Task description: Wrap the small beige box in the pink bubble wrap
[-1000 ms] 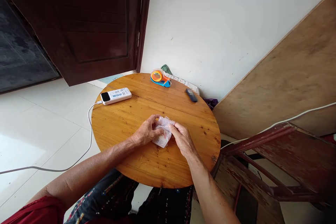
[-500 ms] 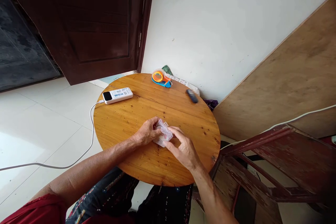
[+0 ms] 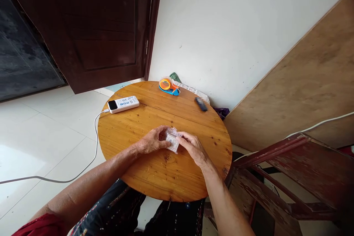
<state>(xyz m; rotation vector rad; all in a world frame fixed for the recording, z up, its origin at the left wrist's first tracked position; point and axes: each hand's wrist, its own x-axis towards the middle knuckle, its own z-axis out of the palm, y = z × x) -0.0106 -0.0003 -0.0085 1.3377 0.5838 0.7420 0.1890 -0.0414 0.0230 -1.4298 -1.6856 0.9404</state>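
Observation:
My left hand [image 3: 156, 140] is closed on the left side of a small clear plastic packet [image 3: 173, 144], its thumb lying across the printed pale face. From the right, my right hand [image 3: 193, 146] grips the upper right edge of the packet between thumb and fingers. Crinkled, lilac-tinted plastic shows along the far edge. Both hands are low over the round wooden table [image 3: 166, 180], near its middle. What the packet contains is not clear, and my fingers cover part of it.
A white power bank [image 3: 123, 104] with a cable lies at the left of the table. An orange and blue tape dispenser [image 3: 169, 86] stands at the far edge. Right of it is a blurred dark object [image 3: 200, 104]. A worn wooden chair [image 3: 287, 177] is at the right.
The crinkled plastic has shifted toward the far edge, and the flat printed face now shows. My right thumb has moved up from the near edge. The view has tilted slightly.

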